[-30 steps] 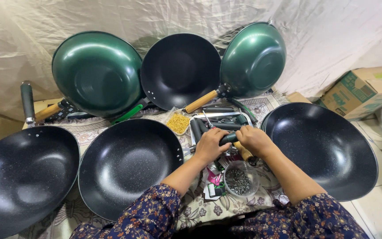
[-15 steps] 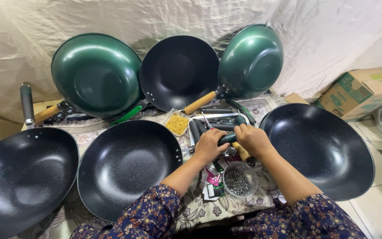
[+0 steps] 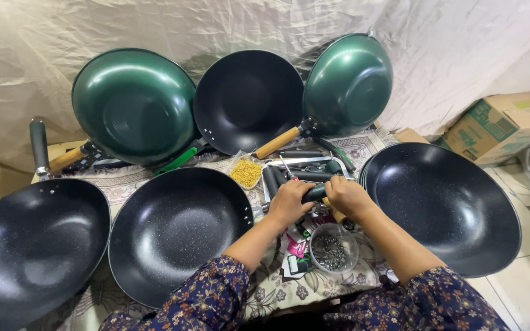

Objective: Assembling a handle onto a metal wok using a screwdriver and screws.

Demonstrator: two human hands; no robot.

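Observation:
My left hand (image 3: pixel 288 203) and my right hand (image 3: pixel 346 197) are closed together on a dark green pan handle (image 3: pixel 314 192), held over a patterned cloth (image 3: pixel 271 288). More loose dark handles (image 3: pixel 277 176) lie just beyond my hands. A clear round tub of small dark screws (image 3: pixel 331 248) sits right below my hands. A small tray of yellow pieces (image 3: pixel 246 172) lies to the upper left of my left hand. A black wok (image 3: pixel 176 230) rests left of my left arm and another black wok (image 3: pixel 443 208) right of my right arm.
Two green woks (image 3: pixel 131 105) (image 3: pixel 349 83) and a black wok (image 3: pixel 246 101) lean against a cream sheet at the back. A third black wok (image 3: pixel 29 245) lies at the far left. A cardboard box (image 3: pixel 501 125) stands on the tiled floor at right.
Both hands stay on the handle with only slight shifts. The view has barely moved.

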